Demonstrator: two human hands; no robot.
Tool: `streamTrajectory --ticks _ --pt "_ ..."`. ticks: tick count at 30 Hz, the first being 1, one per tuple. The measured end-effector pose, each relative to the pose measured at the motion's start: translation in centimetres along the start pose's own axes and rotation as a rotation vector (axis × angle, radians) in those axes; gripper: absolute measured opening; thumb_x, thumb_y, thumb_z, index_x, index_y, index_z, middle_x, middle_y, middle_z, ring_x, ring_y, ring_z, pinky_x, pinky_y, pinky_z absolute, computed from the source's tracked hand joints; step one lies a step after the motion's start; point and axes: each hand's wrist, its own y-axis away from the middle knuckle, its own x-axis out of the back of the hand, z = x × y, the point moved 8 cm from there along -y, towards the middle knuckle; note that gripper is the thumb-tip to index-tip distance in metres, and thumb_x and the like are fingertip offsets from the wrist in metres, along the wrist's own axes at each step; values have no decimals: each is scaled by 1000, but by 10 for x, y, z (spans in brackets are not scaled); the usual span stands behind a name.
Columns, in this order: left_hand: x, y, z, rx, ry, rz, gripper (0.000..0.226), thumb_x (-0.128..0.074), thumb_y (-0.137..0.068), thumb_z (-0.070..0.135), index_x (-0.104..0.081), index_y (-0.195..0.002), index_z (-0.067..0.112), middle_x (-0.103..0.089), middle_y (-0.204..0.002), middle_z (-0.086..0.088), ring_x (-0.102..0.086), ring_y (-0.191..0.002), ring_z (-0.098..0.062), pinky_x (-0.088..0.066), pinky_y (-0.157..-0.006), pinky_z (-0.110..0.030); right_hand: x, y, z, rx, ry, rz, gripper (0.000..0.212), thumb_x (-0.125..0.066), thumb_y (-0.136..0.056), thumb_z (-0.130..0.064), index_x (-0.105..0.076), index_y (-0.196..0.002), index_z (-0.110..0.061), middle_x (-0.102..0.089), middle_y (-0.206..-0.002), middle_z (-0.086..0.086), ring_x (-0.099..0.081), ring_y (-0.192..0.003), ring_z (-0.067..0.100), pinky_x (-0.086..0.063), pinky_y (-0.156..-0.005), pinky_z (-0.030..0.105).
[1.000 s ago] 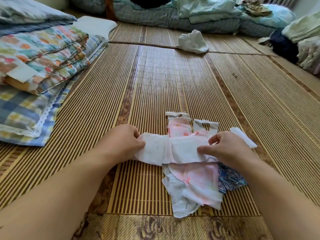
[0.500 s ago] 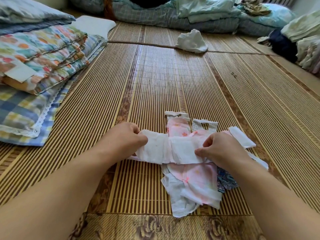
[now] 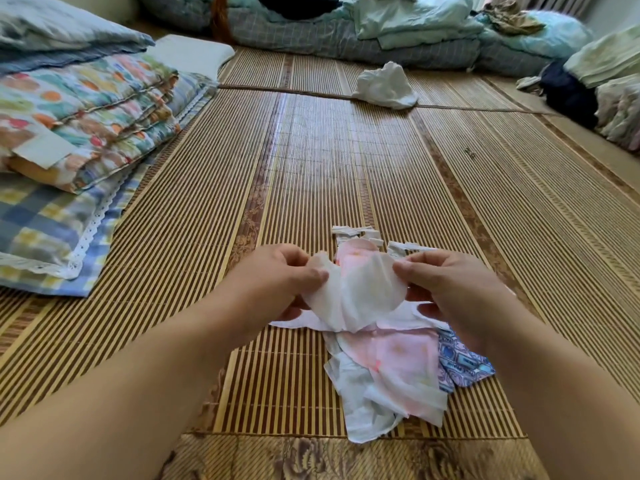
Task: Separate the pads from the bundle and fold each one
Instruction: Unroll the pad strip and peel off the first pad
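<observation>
Both hands pinch pad: left hand (image 3: 277, 275), right hand (image 3: 450, 289) | pad (image 3: 360, 292) white, bent, above bundle (image 3: 391, 368) | bare mat (image 3: 311, 161) beyond

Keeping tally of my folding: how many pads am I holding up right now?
1: the white pad, pinched between left hand and right hand above the bundle; more may hide behind it.

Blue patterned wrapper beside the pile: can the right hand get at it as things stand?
Likely yes, after letting go: the blue patterned wrapper lies partly exposed on the mat near the right hand, which is pinching the white pad.
</observation>
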Motion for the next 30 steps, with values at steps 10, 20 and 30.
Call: streamTrajectory --ticks 10,20,30 --pt "-29 12 4 14 260 -95 25 -66 -86 10 -58 -110 10 -72 -85 -11 -71 -66 -16 -51 -50 -21 -44 23 -33 383 96 -89 14 -64 -85 -11 -69 -72 -9 -62 -58 -4 -54 -50 0 -45 -51 16" --pt "-28 17 16 -152 27 -159 24 -63 -84 0 -68 -102 15 -68 -75 -4 -68 -68 -14 -58 -65 -27 -51 21 -25 391 195 -197 12 -69 -82 -22 -69 -78 -12 -70 -75 15 -65 -71 33 -56 -70 50" --pt "-4 13 23 -104 280 -56 30 -72 -73 17 -67 -103 14 -68 -90 -3 -69 -78 -12 -54 -60 -20 -45 16 -22 494 299 -77 10 -67 -85 -22 -68 -94 -18 -70 -83 0 -66 -77 16 -56 -71 43"
